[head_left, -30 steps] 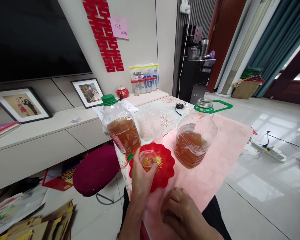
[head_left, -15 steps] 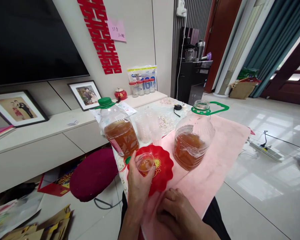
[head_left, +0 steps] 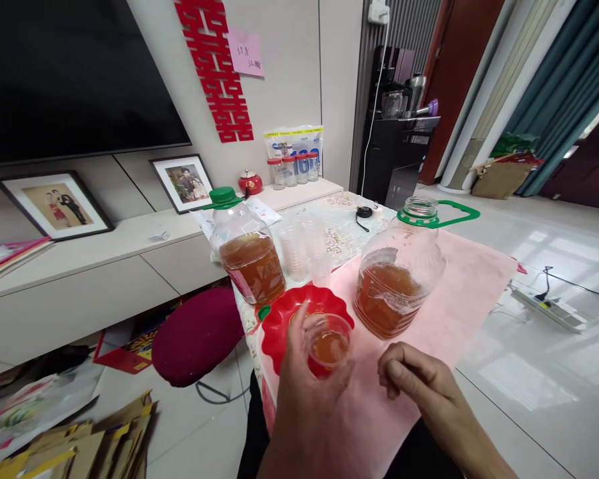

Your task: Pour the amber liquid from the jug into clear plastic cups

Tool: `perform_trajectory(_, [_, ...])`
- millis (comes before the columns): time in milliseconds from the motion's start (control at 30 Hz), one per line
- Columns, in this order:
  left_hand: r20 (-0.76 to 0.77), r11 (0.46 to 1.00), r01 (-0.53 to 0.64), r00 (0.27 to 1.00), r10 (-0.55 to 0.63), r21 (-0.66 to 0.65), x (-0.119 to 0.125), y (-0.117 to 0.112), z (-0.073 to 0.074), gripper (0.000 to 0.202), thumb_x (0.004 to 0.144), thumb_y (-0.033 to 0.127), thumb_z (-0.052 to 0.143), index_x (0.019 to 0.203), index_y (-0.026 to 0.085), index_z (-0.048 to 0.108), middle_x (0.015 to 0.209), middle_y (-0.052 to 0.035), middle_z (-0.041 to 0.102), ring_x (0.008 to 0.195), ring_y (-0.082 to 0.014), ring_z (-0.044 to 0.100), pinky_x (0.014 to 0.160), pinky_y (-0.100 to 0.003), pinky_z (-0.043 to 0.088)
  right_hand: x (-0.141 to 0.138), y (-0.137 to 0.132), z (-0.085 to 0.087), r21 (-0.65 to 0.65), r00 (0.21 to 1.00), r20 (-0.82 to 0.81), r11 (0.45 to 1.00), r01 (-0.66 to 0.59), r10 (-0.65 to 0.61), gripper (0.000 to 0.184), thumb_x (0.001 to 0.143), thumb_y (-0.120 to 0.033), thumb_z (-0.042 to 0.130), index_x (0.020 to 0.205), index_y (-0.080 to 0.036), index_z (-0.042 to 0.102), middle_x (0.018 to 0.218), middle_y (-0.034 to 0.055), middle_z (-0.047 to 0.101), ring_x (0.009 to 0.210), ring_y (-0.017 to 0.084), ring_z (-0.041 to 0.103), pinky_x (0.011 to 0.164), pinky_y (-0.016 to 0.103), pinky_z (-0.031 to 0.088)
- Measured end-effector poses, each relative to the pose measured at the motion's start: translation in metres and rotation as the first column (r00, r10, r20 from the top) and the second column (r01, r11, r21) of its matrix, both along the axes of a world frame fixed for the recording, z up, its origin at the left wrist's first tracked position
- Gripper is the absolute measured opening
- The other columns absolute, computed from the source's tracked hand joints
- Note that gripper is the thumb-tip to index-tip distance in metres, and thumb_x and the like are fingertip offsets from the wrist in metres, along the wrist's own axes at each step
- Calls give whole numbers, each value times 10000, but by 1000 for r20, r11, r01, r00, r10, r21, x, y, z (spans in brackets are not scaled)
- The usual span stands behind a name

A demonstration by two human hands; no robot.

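Since the earlier frame, the clear cup had come nearer to the person and toward the right of the red plate, and the right hand had also shifted rightward. Thumb and fingers of the left hand were holding the cup around its side, probably to keep its amber liquid from spilling. It was over the plate's near right part; whether its bottom touched, I could not tell. Fingers of the right hand were curled inward, nothing seen between them, near the uncapped jug. Pink cloth lay beneath this jug, perhaps for catching drops.
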State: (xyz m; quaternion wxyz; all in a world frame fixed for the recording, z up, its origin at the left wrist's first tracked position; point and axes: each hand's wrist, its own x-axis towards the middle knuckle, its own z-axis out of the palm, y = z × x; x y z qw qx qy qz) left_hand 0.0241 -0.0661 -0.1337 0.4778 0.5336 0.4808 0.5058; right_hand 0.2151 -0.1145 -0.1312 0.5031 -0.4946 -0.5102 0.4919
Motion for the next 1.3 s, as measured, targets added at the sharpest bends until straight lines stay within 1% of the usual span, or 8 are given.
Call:
perform_trajectory(100, [48,992,108,993,-105,-63,12,-15,-2,865,730,301,772,1486,314,354,1374,-81,600,1307,-243,615,1075,-408,580,11,1,5,-14,1000,-12,1000,-15,15,428,967,-567,637,755,-195,650,716,7,601,659,134,560,622,250,466])
perform_trajectory(233, [29,972,213,977,-211,-101,25,-27,-6,890,691,176,712,1490,328,350,1399,-49,587,1352,-231,562,1196,-446,466,21,1,14,-88,998,-7,995,-55,55,519,923,-647,653,679,-196,573,632,-3,546,604,130,510,591,267,428])
perform_trajectory(467, [29,925,340,940,-340,-172,35,-31,-17,946,722,240,700,1543,282,231,1455,-86,520,1374,-266,517,1208,-535,416,32,0,22,-262,996,-7,961,-84,85,583,780,-715,771,675,-198,524,589,-38,510,552,100,481,560,254,361])
perform_trajectory(700, [-10,936,345,938,-347,-72,44,-35,-43,908,762,216,719,1555,279,281,1443,-98,547,1352,-269,562,1134,-431,507,41,-4,16,-338,999,-21,940,-46,42,601,700,-715,821,642,-198,520,531,-43,531,489,84,479,515,235,342])
perform_trajectory(833, [12,954,297,955,-297,-30,59,-40,-44,798,791,234,680,1515,298,349,1383,-59,592,1284,-211,610,1030,-291,544,46,-7,10,-374,999,-53,927,-14,-7,558,673,-649,852,625,-196,528,503,-39,547,441,79,475,474,223,314])
perform_trajectory(1033, [123,950,312,944,-308,-20,79,-45,-46,818,767,288,691,1505,268,340,1365,-50,573,1301,-162,592,1075,-219,501,51,-11,-1,-365,987,-126,930,50,-102,503,665,-592,820,587,-209,505,458,-53,509,393,66,428,447,220,287])
perform_trajectory(1167, [228,937,345,919,-323,-62,91,-44,-49,892,754,301,705,1543,247,291,1417,-103,556,1377,-214,553,1048,-264,552,59,-15,-4,-359,973,-162,929,95,-162,419,664,-509,794,593,-215,505,474,-49,526,398,70,431,441,222,297])
perform_trajectory(1300, [198,920,391,901,-386,18,99,-35,-60,948,737,381,772,1544,187,313,1473,-164,546,1414,-291,536,1161,-391,499,76,-18,-4,-345,961,-182,929,136,-208,405,683,-468,796,584,-211,500,484,-35,551,415,72,444,484,234,308])
